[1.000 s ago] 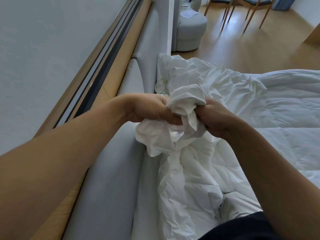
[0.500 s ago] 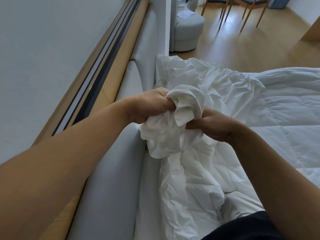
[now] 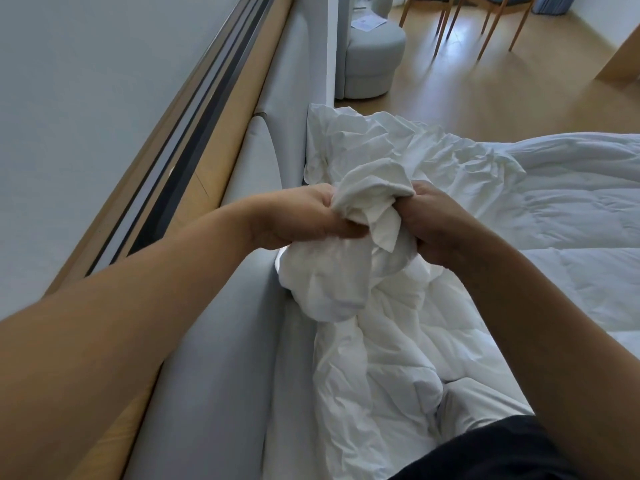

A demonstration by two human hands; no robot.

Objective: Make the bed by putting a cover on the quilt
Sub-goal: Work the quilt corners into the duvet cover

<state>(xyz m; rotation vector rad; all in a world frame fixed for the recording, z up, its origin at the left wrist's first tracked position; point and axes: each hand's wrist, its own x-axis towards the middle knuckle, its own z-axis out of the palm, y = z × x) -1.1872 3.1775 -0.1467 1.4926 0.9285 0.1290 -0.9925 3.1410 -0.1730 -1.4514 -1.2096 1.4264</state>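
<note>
A crumpled white cover (image 3: 408, 147) lies bunched along the head end of the bed, over the white padded quilt (image 3: 571, 216) that spreads to the right. My left hand (image 3: 304, 220) and my right hand (image 3: 433, 223) sit close together above the bed's left side. Both grip a raised wad of the white fabric (image 3: 374, 202) between them, fingers curled into it. More gathered fabric hangs below the hands. Whether the wad holds a quilt corner inside the cover I cannot tell.
A grey padded headboard (image 3: 214, 341) runs along the left, with a wood and dark rail (image 3: 194, 140) on the wall behind it. A round grey seat (image 3: 374, 53) and wooden chair legs (image 3: 491, 26) stand on the wood floor beyond the bed.
The wad of fabric has been worked between both hands, the left hand turning its grip and the bunch shifting slightly. Both hands stay in nearly the same spot.
</note>
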